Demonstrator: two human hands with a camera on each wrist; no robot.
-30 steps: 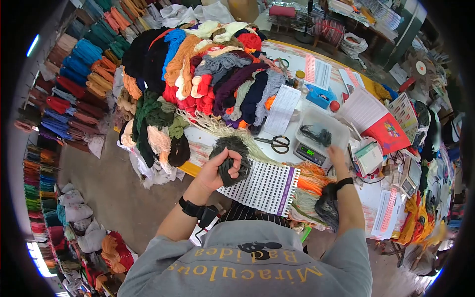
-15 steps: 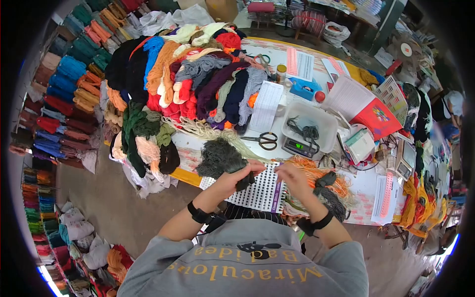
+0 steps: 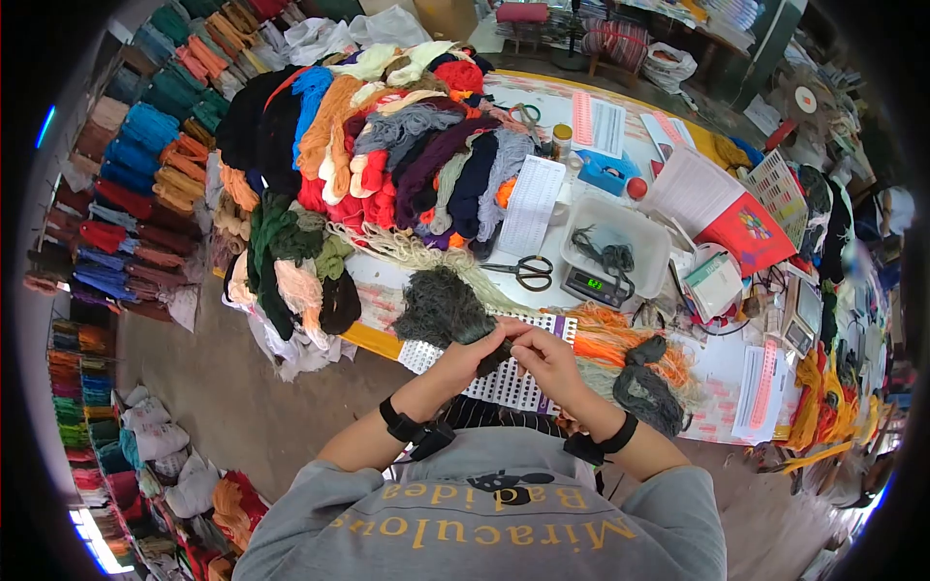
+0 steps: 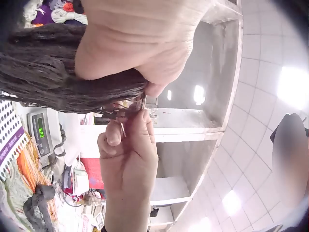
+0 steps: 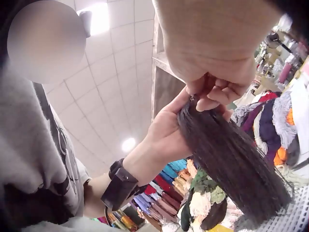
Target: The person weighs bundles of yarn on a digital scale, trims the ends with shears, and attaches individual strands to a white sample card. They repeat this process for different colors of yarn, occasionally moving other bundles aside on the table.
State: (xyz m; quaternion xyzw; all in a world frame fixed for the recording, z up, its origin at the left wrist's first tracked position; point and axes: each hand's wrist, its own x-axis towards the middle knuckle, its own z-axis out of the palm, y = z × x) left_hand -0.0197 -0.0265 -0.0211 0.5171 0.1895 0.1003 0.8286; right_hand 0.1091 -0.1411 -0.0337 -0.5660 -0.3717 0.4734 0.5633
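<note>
My left hand (image 3: 477, 354) grips a hank of dark grey yarn (image 3: 436, 308) near one end, and its loose bulk spreads out to the left over a dotted sheet (image 3: 518, 387). Close against it, my right hand (image 3: 550, 362) pinches thin strands at the gathered end of the hank. In the left wrist view, the right hand's thumb and finger (image 4: 141, 123) meet right at that end. The right wrist view has the yarn (image 5: 231, 162) hanging down from both hands. A smaller dark strand bundle (image 3: 612, 256) lies in a clear plastic tub (image 3: 651, 232) on a scale (image 3: 596, 285) with a lit green readout.
Black-handled scissors (image 3: 531, 274) lie beyond the sheet. A large heap of coloured yarn (image 3: 387, 145) covers the table's left side. Orange yarn (image 3: 620, 339) and another dark grey hank (image 3: 647, 392) lie at the right front. Papers and a red booklet (image 3: 751, 232) sit farther right.
My right hand has left the tub and come across to the hank's end beside my left hand. The dark strands stay in the tub, and the scale's readout has changed.
</note>
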